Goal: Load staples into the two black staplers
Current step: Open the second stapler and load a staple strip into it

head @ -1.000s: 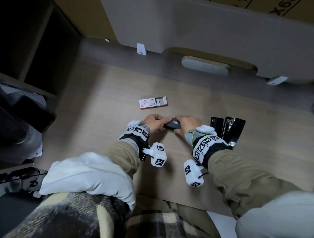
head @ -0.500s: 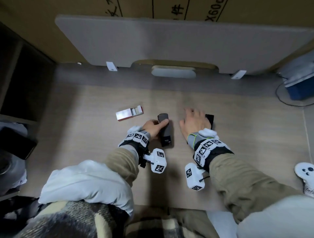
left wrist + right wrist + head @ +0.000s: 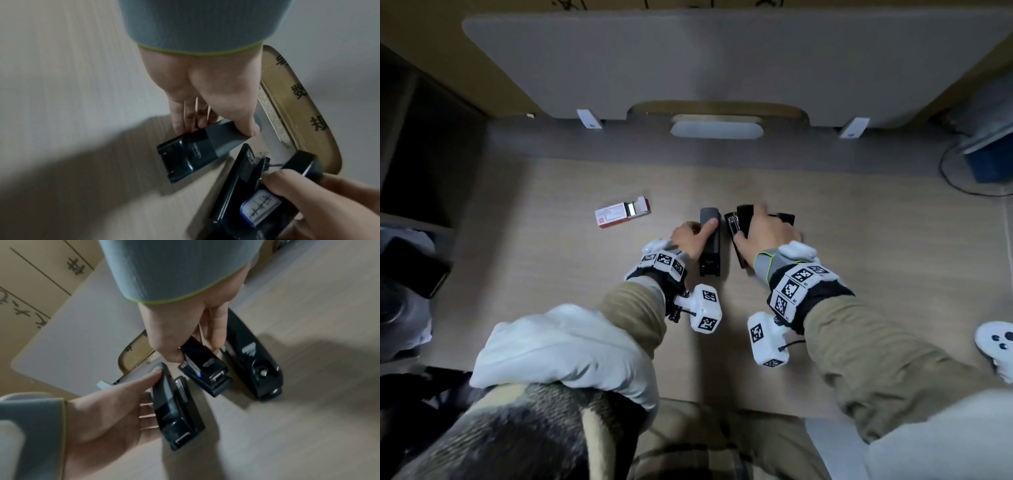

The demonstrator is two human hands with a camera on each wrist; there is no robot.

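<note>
On the wooden counter (image 3: 558, 274), the left hand (image 3: 690, 236) grips the closed stapler (image 3: 710, 246), thumb on top and fingers along its far side, near the counter's centre. Just beside it at 3 o'clock lies the opened stapler (image 3: 207, 369), which the right hand (image 3: 763, 229) pinches, fingers curled round its upper arm; its base seems to lie flat alongside. A staple box (image 3: 621, 212) sits at 10 o'clock, well apart.
</note>
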